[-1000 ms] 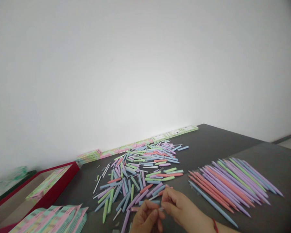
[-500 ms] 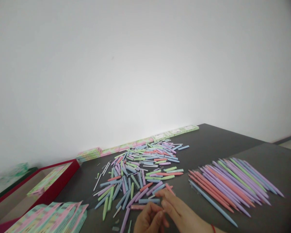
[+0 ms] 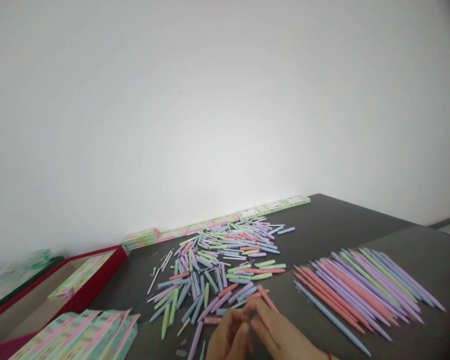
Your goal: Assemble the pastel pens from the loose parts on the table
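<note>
At the bottom edge, my left hand [image 3: 227,340] and my right hand [image 3: 281,332] meet with fingertips pinched together. Whatever they hold between them is hidden or too small to make out. A red band circles my right wrist. Just beyond my fingers lies a loose heap of pastel pen parts [image 3: 210,272] in blue, green, purple and coral, with thin white refills [image 3: 153,281] among them. A coral pen part [image 3: 268,299] lies close beside my right fingers. To the right, whole pens [image 3: 360,290] are laid side by side in a slanting row, a blue pen [image 3: 332,317] nearest me.
Flat printed boxes [image 3: 225,219] line the wall behind the heap. At left stands a red-edged box [image 3: 108,270] holding printed packs, with clear plastic [image 3: 22,270] behind. Printed packets [image 3: 82,332] fan out at lower left. The dark table [image 3: 330,215] carries everything.
My hands stay together, their fingers shifting slightly and bunching closer. The whole view has moved a little, so table items appear slightly right and lower.
</note>
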The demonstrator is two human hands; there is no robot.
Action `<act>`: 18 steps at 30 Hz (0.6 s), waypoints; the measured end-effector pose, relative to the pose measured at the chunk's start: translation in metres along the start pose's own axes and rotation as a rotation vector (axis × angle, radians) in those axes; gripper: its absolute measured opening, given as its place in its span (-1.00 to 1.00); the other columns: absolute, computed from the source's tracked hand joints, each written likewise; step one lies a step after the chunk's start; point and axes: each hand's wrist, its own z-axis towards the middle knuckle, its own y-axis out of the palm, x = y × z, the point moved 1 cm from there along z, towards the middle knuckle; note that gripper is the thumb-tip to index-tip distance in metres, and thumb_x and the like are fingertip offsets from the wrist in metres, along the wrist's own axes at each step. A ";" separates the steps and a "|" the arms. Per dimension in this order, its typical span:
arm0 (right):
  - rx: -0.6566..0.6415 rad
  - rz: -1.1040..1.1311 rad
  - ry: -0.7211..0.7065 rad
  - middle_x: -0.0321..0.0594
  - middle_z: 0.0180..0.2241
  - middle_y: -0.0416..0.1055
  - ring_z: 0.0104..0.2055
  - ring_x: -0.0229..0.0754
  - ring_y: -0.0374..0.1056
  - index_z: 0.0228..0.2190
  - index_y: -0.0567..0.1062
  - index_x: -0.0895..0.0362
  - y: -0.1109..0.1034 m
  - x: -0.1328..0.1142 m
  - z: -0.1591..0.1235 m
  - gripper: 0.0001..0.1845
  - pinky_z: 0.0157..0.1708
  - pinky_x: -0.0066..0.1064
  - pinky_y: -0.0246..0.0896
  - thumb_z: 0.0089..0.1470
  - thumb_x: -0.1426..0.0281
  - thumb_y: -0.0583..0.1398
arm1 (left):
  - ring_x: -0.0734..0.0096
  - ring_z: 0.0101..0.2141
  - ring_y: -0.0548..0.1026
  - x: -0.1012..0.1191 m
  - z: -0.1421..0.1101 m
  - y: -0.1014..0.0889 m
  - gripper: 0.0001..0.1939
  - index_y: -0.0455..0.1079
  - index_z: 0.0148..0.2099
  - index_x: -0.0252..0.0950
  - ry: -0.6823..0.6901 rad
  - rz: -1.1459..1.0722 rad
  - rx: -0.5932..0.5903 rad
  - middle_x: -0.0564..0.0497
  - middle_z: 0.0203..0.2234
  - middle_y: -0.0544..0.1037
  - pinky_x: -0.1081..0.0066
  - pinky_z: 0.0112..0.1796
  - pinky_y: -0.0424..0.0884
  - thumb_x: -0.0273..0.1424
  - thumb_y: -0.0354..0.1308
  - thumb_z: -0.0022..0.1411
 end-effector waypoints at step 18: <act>-0.076 0.578 0.304 -0.60 -0.73 -0.07 -0.76 -0.41 -0.20 -0.30 0.30 0.12 -0.002 0.006 0.012 -0.61 -0.78 -0.56 -0.32 0.01 0.05 0.07 | 0.19 -0.14 0.38 0.019 0.007 -0.041 -0.78 0.39 -0.28 -0.21 0.238 1.268 0.021 0.01 -0.24 0.50 0.26 -0.15 0.21 -0.59 0.04 0.07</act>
